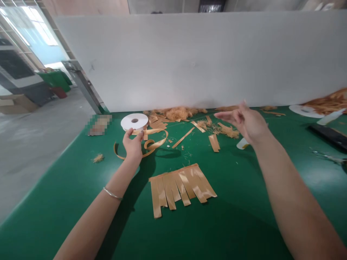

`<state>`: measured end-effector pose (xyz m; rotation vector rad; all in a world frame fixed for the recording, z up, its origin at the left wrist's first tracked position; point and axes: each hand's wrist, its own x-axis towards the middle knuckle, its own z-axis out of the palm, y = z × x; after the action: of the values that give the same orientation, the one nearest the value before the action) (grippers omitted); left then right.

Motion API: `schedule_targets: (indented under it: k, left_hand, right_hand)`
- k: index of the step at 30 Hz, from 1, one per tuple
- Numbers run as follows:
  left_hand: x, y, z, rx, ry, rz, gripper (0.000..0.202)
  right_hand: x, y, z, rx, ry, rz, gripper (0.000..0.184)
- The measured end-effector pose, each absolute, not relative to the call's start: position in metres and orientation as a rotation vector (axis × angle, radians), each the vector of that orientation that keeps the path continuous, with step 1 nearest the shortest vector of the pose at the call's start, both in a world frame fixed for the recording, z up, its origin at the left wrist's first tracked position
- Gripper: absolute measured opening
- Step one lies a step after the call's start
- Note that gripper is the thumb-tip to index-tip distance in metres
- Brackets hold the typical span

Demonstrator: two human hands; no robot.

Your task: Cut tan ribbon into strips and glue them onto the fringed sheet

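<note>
Between the thumb and fingers of my left hand (132, 144) is a curled tan ribbon (158, 142), looping out to the right and down towards the table. Just behind that hand lies a white tape roll (135, 121). My right hand (251, 122) is raised over the table's right half, fingers stretched to the left, with nothing visible in it. Below it lies a small white bottle (242, 143), partly hidden by the wrist. Nearer to me, a fringe of tan strips (181, 186) joined along a top band lies flat between my forearms.
A white panel (189, 61) stands along the back of the green table (81, 202). Tan fibre scraps (181, 113) and cut strips (214, 143) lie before it. At right are a black object (329, 136), scissors (328, 157) and another white roll (305, 111).
</note>
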<state>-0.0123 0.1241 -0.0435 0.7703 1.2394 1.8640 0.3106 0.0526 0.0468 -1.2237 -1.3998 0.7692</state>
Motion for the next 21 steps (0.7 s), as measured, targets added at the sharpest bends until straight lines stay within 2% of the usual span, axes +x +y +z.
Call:
schedule_targets:
  k: [3, 5, 7, 9, 11, 13, 14, 16, 19, 21]
  left_hand:
    - [-0.011, 0.127, -0.05, 0.837, 1.278, 1.847, 0.041]
    - [-0.015, 0.13, -0.051, 0.876, 1.313, 1.837, 0.041]
    - [-0.024, 0.135, -0.049, 0.914, 1.371, 1.841, 0.04]
    - [-0.039, 0.14, -0.047, 0.96, 1.457, 1.859, 0.04]
    - [-0.055, 0.144, -0.045, 1.04, 1.553, 1.872, 0.04]
    - [-0.07, 0.146, -0.043, 1.168, 1.651, 1.847, 0.043]
    - [-0.076, 0.146, -0.043, 1.247, 1.704, 1.823, 0.044]
    - [-0.083, 0.144, -0.042, 1.434, 1.796, 1.741, 0.044]
    - [-0.079, 0.137, -0.04, 1.719, 1.89, 1.564, 0.043]
    - [-0.072, 0.132, -0.04, 1.882, 1.922, 1.436, 0.042]
  right_hand:
    - [0.302, 0.047, 0.049, -0.93, -1.358, 1.063, 0.055]
    - [0.296, 0.043, 0.049, -0.947, -1.397, 1.105, 0.056]
    - [0.294, 0.039, 0.049, -1.136, -1.545, 1.01, 0.057]
    - [0.295, 0.036, 0.05, -1.488, -1.744, 0.738, 0.052]
    - [0.301, 0.034, 0.051, -1.908, -1.85, 0.296, 0.045]
    - [0.309, 0.034, 0.054, -2.228, -1.791, -0.096, 0.048]
    - [0.314, 0.035, 0.056, -2.289, -1.72, -0.184, 0.048]
    - [0.325, 0.036, 0.06, -2.186, -1.559, -0.07, 0.052]
    - [0.341, 0.035, 0.064, -1.653, -1.367, 0.475, 0.071]
    - [0.35, 0.031, 0.065, -1.376, -1.281, 0.667, 0.07]
